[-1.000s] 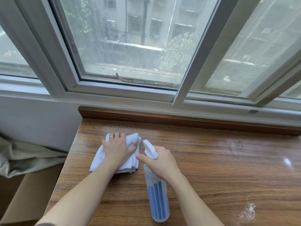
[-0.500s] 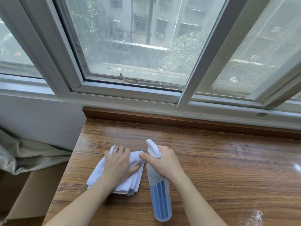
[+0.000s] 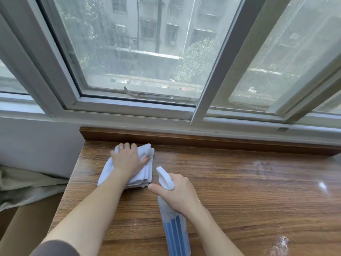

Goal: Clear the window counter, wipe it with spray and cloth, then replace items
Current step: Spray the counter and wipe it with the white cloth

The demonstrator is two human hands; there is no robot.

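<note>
A folded white cloth (image 3: 145,174) lies on the wooden window counter (image 3: 239,191) near its back left corner. My left hand (image 3: 127,159) presses flat on the cloth, fingers spread toward the wooden back ledge. My right hand (image 3: 177,194) grips the neck of a spray bottle (image 3: 175,231) with a white nozzle and blue-striped body, which is tilted with the nozzle pointing away from me, just right of the cloth. A wet sheen shows on the counter's right part.
The wooden back ledge (image 3: 203,141) runs along the counter under the white window frame (image 3: 129,109). A slanted window sash (image 3: 217,71) hangs over the ledge. Left of the counter, below its edge, lie a grey fabric (image 3: 27,185) and a cardboard box (image 3: 22,228).
My left hand has pushed the cloth away from me toward the back ledge. My right hand with the spray bottle has stayed about where it was.
</note>
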